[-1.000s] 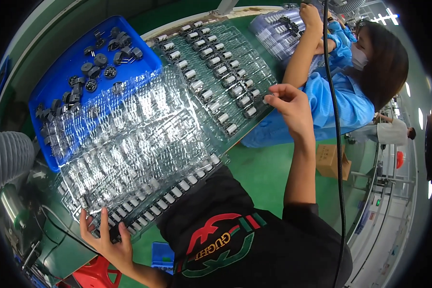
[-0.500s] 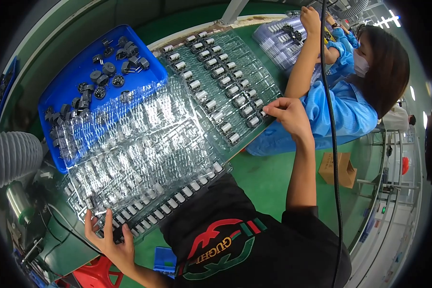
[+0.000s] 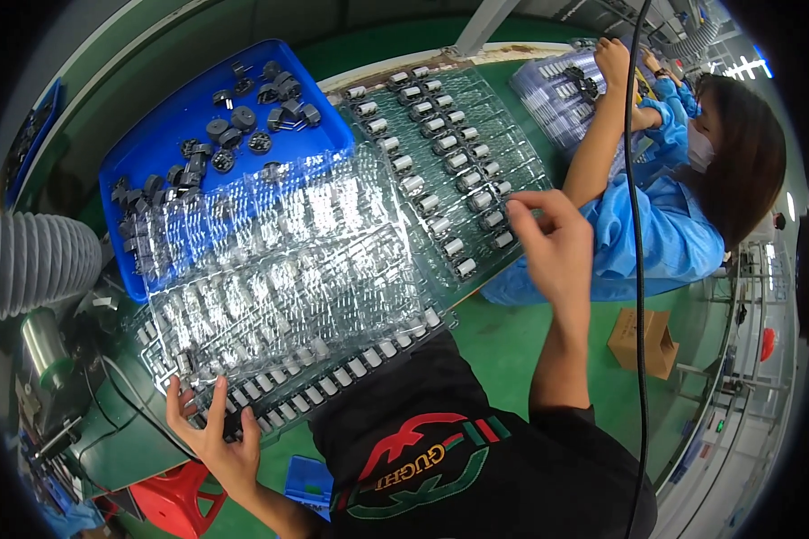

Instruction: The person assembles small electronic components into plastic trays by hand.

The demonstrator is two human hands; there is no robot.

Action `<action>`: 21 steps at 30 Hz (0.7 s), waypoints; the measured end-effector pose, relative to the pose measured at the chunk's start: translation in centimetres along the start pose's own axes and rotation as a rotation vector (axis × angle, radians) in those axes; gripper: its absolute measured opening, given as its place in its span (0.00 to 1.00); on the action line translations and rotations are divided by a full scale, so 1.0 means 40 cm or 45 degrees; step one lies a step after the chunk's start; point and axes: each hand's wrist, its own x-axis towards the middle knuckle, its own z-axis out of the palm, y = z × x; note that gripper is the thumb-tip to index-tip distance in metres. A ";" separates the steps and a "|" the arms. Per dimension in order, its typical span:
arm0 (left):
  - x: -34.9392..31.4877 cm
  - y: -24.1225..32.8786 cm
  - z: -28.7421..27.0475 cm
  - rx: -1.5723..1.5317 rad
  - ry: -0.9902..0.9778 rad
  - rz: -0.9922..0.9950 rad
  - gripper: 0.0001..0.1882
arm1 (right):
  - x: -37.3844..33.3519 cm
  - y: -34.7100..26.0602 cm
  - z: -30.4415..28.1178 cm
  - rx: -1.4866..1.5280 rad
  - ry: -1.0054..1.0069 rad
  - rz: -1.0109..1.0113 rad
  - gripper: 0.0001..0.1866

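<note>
Small motor-like parts with white cylindrical tops fill rows of a clear plastic tray (image 3: 433, 208) on the bench. Over its right edge, my right hand (image 3: 557, 247) is bent with thumb and forefinger brought together; what they pinch, if anything, is hidden. My left hand (image 3: 220, 445) has its fingers spread at the near left corner of another loaded tray (image 3: 328, 388), fingertips touching the edge. Across most of that second tray lies a shiny, clear empty-looking tray (image 3: 279, 269), which also overlaps a blue bin (image 3: 121, 157).
Loose dark grey round parts (image 3: 229, 135) lie in the bin. A grey ribbed hose (image 3: 40, 265) and metal cylinder (image 3: 45, 346) stand at left. A black cable (image 3: 638, 269) hangs at right. Beyond it a co-worker in blue (image 3: 661, 229) handles stacked trays (image 3: 557, 99).
The view has shifted, so the bench appears farther right and slightly lower. My right hand's fingers have curled more and moved slightly inward over the tray. My left hand keeps its place at the corner.
</note>
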 end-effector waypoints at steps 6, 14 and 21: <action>-0.008 -0.005 -0.006 0.025 0.014 0.011 0.33 | -0.119 -0.215 0.259 0.390 -0.230 -1.014 0.06; 0.003 0.011 -0.009 0.014 0.022 -0.020 0.30 | -0.168 -0.400 0.395 0.203 -0.675 -1.224 0.05; 0.004 0.006 -0.005 -0.007 0.065 -0.003 0.25 | -0.252 -0.444 0.455 0.164 -0.677 -1.263 0.08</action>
